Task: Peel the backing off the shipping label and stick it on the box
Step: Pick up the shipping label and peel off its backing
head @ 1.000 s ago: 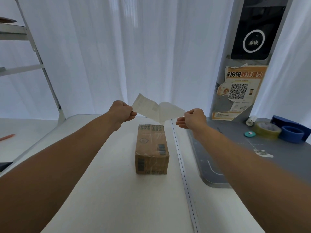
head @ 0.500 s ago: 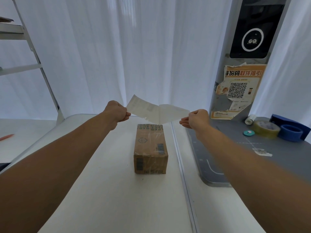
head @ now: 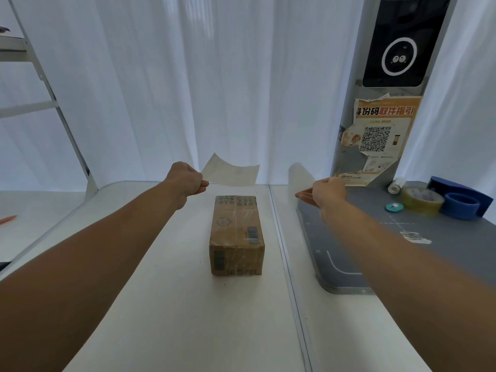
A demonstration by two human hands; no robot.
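A taped brown cardboard box (head: 236, 232) lies lengthwise on the white table (head: 166, 304), in the middle. Above its far end my left hand (head: 188, 181) pinches the left edge of the shipping label (head: 232, 174), which hangs curled in the air with faint print showing. To the right, my right hand (head: 326, 193) pinches the translucent backing sheet (head: 299, 177). The two sheets are fully apart, with a gap between them.
A grey mat (head: 402, 251) covers the right side of the table, carrying a clear tape roll (head: 422, 201), a blue tape dispenser (head: 461, 201), a small teal disc (head: 394, 207) and a white roll (head: 396, 185). A grey post with a poster (head: 381, 135) stands behind. A metal shelf frame (head: 53, 103) is at left.
The label and backing were joined at the middle one second ago. My hands moved apart and the backing came off completely in my right hand.
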